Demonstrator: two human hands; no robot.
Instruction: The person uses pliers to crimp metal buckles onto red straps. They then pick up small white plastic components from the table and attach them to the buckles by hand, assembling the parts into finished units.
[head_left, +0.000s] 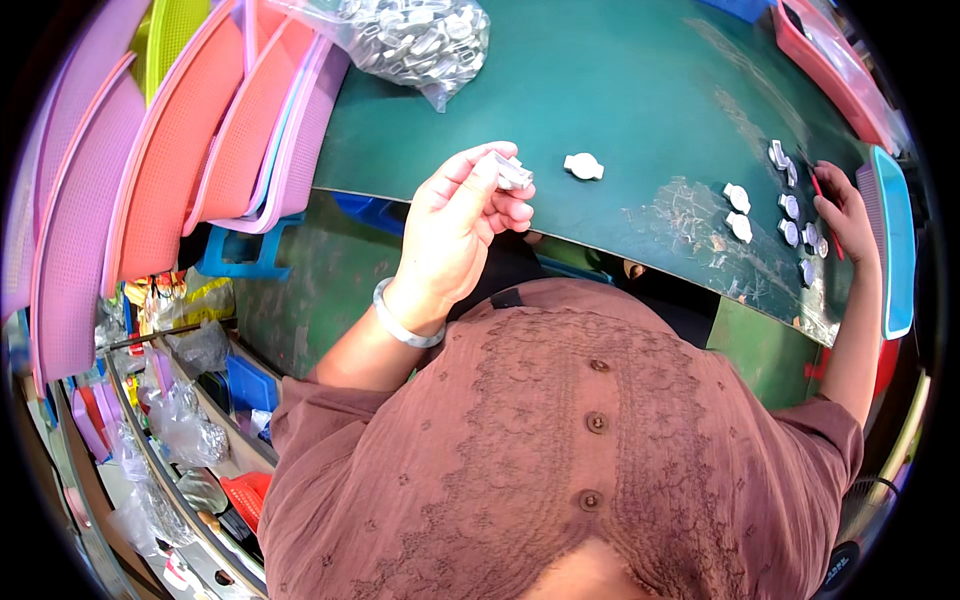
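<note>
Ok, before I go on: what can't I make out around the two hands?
All in the head view:
- Small silver metal part: partly covered by the fingers of the bare left hand.
- Slim red rod-like tool: its middle is hidden by the bare right hand; its exact kind is too small to tell.
- Clear plastic bag of silver metal pieces: cut off by the upper edge; overlapping pieces can't be counted.

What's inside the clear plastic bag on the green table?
Through the clear plastic bag, a heap of small silvery parts shows. Those deeper in are covered by the outer ones, and the picture's upper edge cuts off the rest.
</note>
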